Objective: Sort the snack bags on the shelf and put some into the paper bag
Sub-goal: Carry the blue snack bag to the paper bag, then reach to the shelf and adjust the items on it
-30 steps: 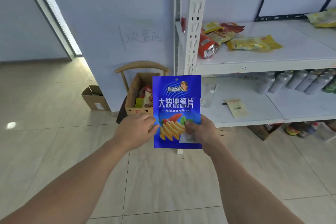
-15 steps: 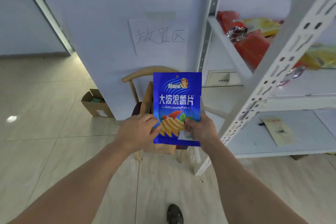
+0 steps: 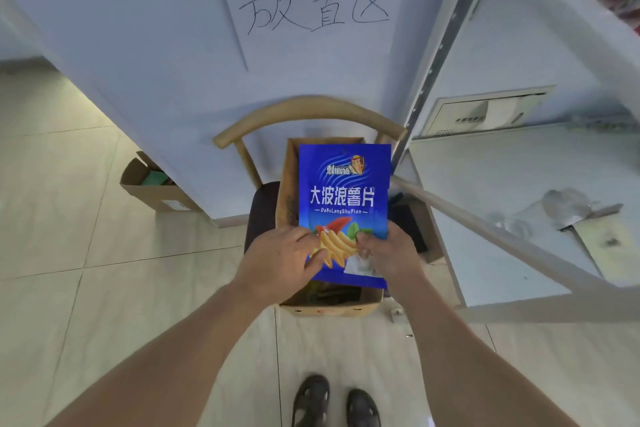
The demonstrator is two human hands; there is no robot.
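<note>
Left hand [image 3: 280, 262] and right hand [image 3: 388, 253] pinch the blue snack bag's [image 3: 344, 191] lower edge above the open paper bag [image 3: 332, 307].

Blue snack bag [image 3: 343, 191] upright, above open paper bag [image 3: 287, 191]

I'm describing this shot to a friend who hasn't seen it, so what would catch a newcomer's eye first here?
First, the bright blue snack bag at the centre, pinched at its lower edge by the left hand and right hand, held over the open paper bag on the wooden chair. Next, the paper sign with handwritten characters on the wall above. At the right stands the white metal shelf.
</note>
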